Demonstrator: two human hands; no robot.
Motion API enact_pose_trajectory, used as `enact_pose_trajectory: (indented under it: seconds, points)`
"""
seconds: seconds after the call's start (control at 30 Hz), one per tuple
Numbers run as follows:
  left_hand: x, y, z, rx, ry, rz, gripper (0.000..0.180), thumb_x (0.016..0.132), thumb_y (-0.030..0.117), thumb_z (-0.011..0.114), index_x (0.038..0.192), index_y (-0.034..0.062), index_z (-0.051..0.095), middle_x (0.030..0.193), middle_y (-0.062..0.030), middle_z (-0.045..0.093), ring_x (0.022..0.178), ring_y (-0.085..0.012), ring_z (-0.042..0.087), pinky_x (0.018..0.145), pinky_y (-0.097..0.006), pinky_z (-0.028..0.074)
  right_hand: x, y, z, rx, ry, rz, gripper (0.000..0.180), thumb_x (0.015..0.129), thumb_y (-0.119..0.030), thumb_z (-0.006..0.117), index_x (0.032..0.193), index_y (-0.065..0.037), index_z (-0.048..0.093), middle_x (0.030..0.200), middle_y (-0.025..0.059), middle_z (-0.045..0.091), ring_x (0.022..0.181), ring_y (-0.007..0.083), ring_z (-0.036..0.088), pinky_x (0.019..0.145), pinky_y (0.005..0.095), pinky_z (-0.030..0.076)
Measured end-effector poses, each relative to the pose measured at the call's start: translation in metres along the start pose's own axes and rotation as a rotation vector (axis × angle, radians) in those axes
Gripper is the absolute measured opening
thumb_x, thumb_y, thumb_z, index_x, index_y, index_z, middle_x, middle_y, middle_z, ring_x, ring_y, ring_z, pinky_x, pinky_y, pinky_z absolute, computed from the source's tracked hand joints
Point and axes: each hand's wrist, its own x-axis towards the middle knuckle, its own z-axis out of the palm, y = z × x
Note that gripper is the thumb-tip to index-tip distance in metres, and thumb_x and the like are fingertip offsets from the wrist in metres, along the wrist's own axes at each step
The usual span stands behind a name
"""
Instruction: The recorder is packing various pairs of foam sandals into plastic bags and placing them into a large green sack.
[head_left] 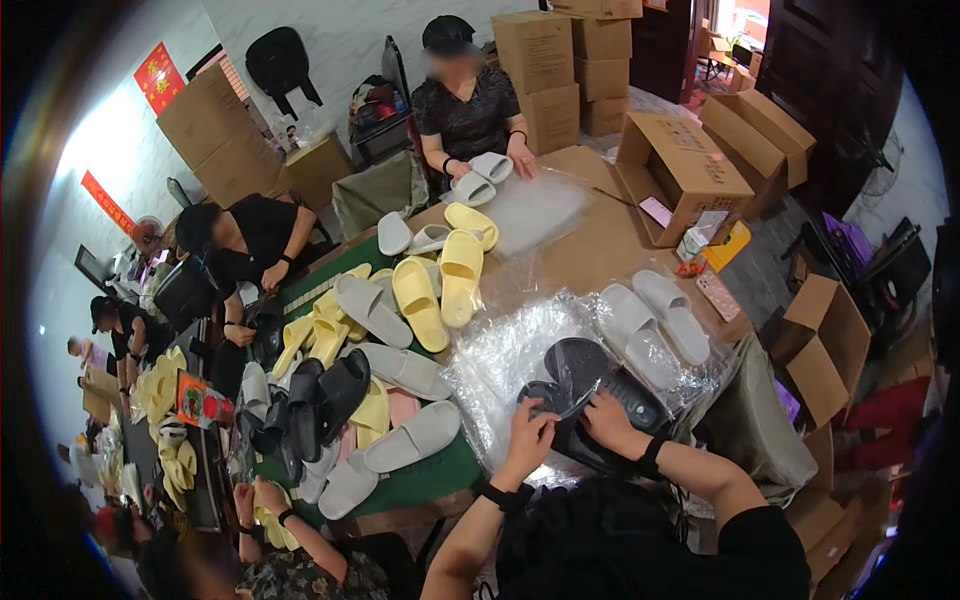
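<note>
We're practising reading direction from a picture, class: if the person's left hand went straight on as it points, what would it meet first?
Most likely the black slippers, just ahead of the left hand's fingertips; depth is unclear, so any gap is hard to judge.

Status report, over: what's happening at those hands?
Left hand, right hand touching black slippers. Slippers bunched close together. Clear plastic spread alongside, grey pair just beyond.
</note>
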Motion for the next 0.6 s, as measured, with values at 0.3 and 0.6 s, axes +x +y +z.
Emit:
enact_pose_trajectory:
  seconds: [0.3, 0.6]
  points:
    - [0.011, -0.009, 0.014, -0.205, 0.639, -0.140, 0.045, 0.079, 0.010, 0.064, 0.120, 0.0066, 0.047, 0.139, -0.0255, 0.021, 0.127, -0.0344, 0.028, 0.104, -0.039, 0.025, -0.008, -0.018, 0.015, 0.100, -0.027, 0.238, 0.009, 0.072, -0.008, 0.059, 0.077, -0.001, 0.059, 0.083, 0.0150, 0.052, 0.084, 0.0325, 0.051, 0.071, 0.0411, 0.044]
    - [-0.001, -0.014, 0.000, 0.034, 0.571, -0.230, 0.031, 0.090, 0.013, 0.050, 0.118, -0.0013, 0.047, 0.079, -0.0120, 0.065, 0.072, -0.0158, 0.059, 0.068, -0.029, 0.047, -0.007, -0.010, 0.015, 0.191, 0.061, 0.353, 0.011, 0.076, -0.007, 0.057, 0.081, 0.002, 0.060, 0.077, 0.0178, 0.053, 0.078, 0.0364, 0.053, 0.069, 0.0436, 0.044]
